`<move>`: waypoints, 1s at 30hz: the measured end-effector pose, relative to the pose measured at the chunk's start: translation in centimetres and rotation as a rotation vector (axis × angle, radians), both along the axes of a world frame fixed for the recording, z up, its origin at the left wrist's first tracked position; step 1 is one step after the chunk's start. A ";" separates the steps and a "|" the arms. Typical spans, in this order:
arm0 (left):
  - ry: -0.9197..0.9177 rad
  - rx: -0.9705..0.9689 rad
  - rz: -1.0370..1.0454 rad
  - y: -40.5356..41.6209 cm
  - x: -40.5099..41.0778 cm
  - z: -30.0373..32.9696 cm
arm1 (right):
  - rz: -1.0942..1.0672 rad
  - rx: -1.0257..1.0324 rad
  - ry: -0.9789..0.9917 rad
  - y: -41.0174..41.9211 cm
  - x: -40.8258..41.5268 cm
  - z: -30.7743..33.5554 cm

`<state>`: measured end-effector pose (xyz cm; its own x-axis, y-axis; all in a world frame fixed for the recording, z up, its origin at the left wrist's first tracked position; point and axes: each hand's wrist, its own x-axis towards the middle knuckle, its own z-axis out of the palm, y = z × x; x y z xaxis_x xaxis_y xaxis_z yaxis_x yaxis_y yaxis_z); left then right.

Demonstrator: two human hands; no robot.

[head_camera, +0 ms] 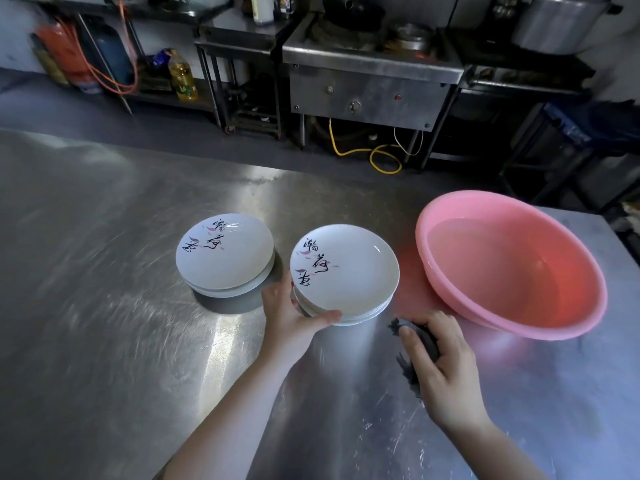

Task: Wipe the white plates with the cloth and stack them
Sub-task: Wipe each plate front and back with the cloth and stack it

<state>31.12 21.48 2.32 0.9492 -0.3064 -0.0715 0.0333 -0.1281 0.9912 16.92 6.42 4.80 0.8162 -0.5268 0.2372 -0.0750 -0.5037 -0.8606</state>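
Note:
Two stacks of white plates with black calligraphy stand on the steel table. The left stack (pixel 225 254) sits untouched. My left hand (pixel 292 317) grips the near-left edge of the right stack (pixel 349 271), thumb curled along the front rim of its top plate. My right hand (pixel 440 365) holds a dark grey cloth (pixel 420 341) bunched in its fingers, just right of that stack and low over the table. Part of the cloth is hidden under my palm.
A large pink basin (pixel 443 244) holding water stands at the right, close to the right stack and my right hand. The steel table (pixel 104 306) stretches wide to the left and front. Stoves, pots and an oil bottle (pixel 183 77) lie beyond the table's far edge.

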 end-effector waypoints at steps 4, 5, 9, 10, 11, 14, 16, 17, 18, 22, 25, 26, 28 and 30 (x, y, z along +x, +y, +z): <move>-0.010 0.026 0.030 -0.2 0.1 -0.3 | 0.003 0.007 0.004 0.4 0.2 0.1; -0.003 0.054 0.040 0.1 0.0 -0.7 | 0.009 0.016 0.002 0.7 0.4 0.1; -0.001 0.135 0.317 4.0 1.4 -2.6 | 0.055 0.080 -0.012 2.4 2.1 0.1; 0.006 0.142 0.428 5.4 2.5 -2.9 | 0.068 0.116 -0.015 3.1 2.7 0.0; 0.019 0.153 0.526 6.7 3.9 -3.2 | 0.080 0.147 -0.015 3.7 3.3 -0.1; 0.140 0.132 0.692 10.0 8.4 -3.8 | 0.120 0.160 -0.006 5.6 4.8 -0.2; 0.238 0.130 0.724 11.2 10.9 -4.5 | 0.141 0.139 -0.010 6.4 5.4 -0.2; 0.278 0.143 0.722 11.5 11.7 -4.9 | 0.138 0.131 -0.010 6.7 5.5 -0.2; 0.306 0.154 0.717 11.7 12.2 -5.2 | 0.133 0.124 -0.007 6.8 5.4 -0.3; 0.295 0.213 0.753 11.9 13.0 -5.5 | 0.101 0.101 0.054 6.5 4.8 -1.0; 0.266 0.232 0.772 11.8 13.1 -5.6 | 0.072 0.100 0.048 6.5 4.6 -0.8; 0.252 0.239 0.778 11.8 13.1 -5.5 | 0.067 0.104 0.046 6.5 4.6 -0.8; 0.238 0.251 0.782 11.9 13.2 -5.4 | 0.064 0.172 0.048 6.7 4.7 -1.1; 0.238 0.257 0.789 11.8 13.2 -5.1 | 0.080 0.210 0.061 6.9 4.8 -1.4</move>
